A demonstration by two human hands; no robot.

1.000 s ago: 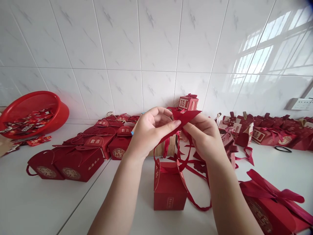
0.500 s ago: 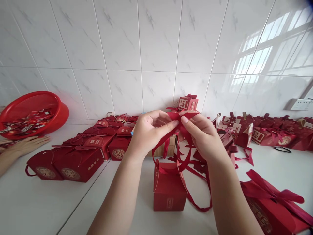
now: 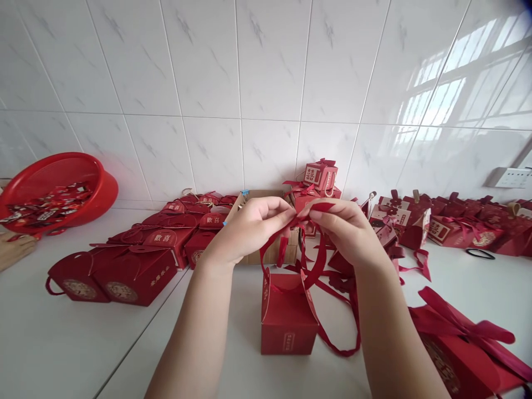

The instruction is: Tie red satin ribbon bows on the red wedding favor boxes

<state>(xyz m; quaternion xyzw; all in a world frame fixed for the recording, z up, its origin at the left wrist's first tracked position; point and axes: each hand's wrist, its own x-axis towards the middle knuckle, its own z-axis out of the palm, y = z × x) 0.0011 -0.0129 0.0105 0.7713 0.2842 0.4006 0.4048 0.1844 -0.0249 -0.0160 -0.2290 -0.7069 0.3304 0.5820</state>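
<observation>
Both my hands are raised above a small red gift box (image 3: pixel 288 332) standing on the white table. My left hand (image 3: pixel 255 221) pinches a red ribbon (image 3: pixel 319 260) between thumb and fingers. My right hand (image 3: pixel 343 224) pinches the same ribbon close by, the fingertips of both hands almost meeting. From them the ribbon hangs in a loop down to the top of the box. A longer stretch of it curls on the table to the right of the box. The exact crossing of the ribbon is partly hidden by my fingers.
A red basin (image 3: pixel 102 185) of wrapped sweets leans at the left, a co-worker's hand (image 3: pixel 16 249) by it. Closed red boxes (image 3: pixel 137 277) stand left. A cardboard box (image 3: pixel 257 252) sits behind my hands. A bow-tied box (image 3: pixel 469 354) is front right; more boxes (image 3: pixel 465 227) line the wall.
My hands have come down slightly and the ribbon is drawn in between my fingertips. The co-worker's hand at the left has pulled back toward the frame edge.
</observation>
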